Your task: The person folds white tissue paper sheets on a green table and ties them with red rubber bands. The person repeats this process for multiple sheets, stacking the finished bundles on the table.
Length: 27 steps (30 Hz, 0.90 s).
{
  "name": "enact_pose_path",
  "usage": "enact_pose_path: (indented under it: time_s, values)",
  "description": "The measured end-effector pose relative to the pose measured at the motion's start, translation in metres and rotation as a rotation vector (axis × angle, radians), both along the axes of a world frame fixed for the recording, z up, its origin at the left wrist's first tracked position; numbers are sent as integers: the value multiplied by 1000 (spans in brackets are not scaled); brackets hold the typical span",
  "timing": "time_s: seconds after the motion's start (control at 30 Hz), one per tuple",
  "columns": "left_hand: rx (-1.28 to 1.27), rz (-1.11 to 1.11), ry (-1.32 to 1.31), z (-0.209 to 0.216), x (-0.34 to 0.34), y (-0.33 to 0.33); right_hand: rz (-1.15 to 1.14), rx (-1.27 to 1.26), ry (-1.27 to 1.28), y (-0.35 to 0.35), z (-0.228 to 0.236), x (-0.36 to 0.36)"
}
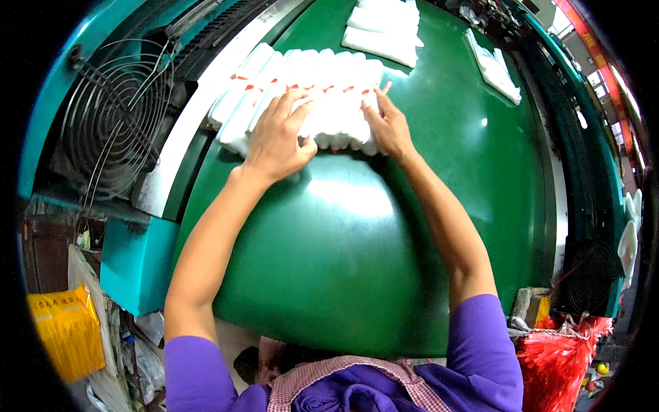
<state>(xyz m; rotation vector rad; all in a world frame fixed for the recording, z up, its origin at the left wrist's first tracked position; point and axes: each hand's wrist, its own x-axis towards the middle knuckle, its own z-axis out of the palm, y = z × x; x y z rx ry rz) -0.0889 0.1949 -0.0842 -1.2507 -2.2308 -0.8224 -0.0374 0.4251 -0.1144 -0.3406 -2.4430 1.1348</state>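
Note:
Side by side on the green table lies a row of rolled white bundles (338, 69), which look like thin plastic, each with a small red mark or band across its middle. My left hand (278, 134) rests on the left-centre part of the row, fingers spread on top and thumb apart toward the near edge. Against the row's right end is my right hand (389, 123), its thumb on the last bundle and a finger stretched out along the outer side. Neither hand lifts a bundle. My palms hide part of the row beneath them.
Stacked flat white sheets (384, 31) lie at the far end of the green table (329, 261), with another folded white piece (494, 66) at far right. A wire fan guard (120, 117) stands left. Yellow packs (66, 333) and red plastic strips (556, 364) flank the near end.

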Motion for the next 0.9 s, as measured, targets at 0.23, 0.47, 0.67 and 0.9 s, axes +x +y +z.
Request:
enact_pose_path:
  time_s: [0.23,0.47,0.67,0.9]
  values:
    - [-49,-260,168,-25,7,80,355,205,111,72,-20,-20]
    - [-25,-236,93,-39,6,93,-172,1000,214,141,-16,-162]
    - [-71,-224,56,-40,7,93,-96,946,-332,208,-7,-257]
    - [-91,-183,65,-38,8,88,22,796,-373,207,22,-148]
